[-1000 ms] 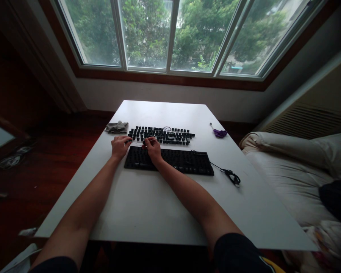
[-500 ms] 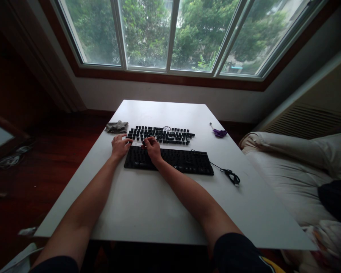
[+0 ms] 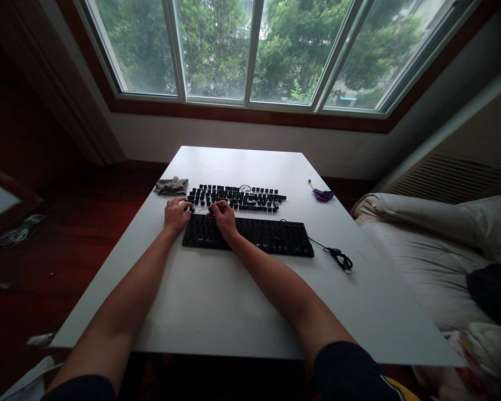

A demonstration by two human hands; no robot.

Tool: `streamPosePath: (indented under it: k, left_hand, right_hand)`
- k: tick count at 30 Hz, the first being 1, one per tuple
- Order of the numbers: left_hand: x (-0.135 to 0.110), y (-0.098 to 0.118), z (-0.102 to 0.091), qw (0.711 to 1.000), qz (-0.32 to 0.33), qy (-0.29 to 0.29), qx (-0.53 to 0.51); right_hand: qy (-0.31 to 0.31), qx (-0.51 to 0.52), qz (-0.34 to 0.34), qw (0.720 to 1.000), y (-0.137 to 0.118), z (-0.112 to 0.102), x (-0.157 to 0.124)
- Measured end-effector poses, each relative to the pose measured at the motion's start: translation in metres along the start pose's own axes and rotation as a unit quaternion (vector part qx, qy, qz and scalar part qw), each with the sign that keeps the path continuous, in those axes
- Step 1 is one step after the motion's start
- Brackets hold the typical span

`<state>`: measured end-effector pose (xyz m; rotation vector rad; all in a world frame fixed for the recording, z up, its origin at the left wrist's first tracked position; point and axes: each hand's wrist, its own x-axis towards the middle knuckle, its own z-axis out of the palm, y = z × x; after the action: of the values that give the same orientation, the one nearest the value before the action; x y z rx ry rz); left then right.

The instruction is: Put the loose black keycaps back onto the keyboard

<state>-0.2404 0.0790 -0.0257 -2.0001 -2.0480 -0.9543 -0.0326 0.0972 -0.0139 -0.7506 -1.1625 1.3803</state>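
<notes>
On the white table [image 3: 234,312] lies a black keyboard [image 3: 271,236], its left part partly hidden by my right hand. Behind it, black keycaps [image 3: 242,197] stand loose in rows. My right hand [image 3: 224,218] is over the keyboard's upper left, fingers pinched on a small dark piece that looks like a keycap [image 3: 210,210]. My left hand [image 3: 176,216] rests on the table by the keyboard's left corner. Its fingers are curved and apart, the tips beside a keycap [image 3: 192,209] at the rows' left end. A thin wire-like piece [image 3: 201,211] lies between the hands.
A grey cloth [image 3: 172,186] lies at the left table edge. Toward the right edge are a purple cloth-like item [image 3: 323,195] and the keyboard's coiled cable [image 3: 340,258]. A pale sofa [image 3: 421,250] stands right of the table; a window [image 3: 250,55] is beyond.
My left fingertips have shifted slightly by the keycaps at the left end. The right hand stays pinched in nearly the same place.
</notes>
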Motion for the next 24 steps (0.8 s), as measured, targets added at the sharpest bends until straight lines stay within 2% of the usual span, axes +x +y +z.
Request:
streamPosePath:
  k: [7, 24]
  left_hand:
    - [0.0005, -0.0007, -0.0003, 1.000, 0.016, 0.007, -0.015]
    - [0.0017, -0.0016, 0.0008, 1.000, -0.002, 0.008, -0.026]
  right_hand:
    - [0.000, -0.022, 0.003, 1.000, 0.0013, -0.0003, 0.0007]
    - [-0.002, -0.026, 0.011, 1.000, -0.0009, 0.0002, 0.0000]
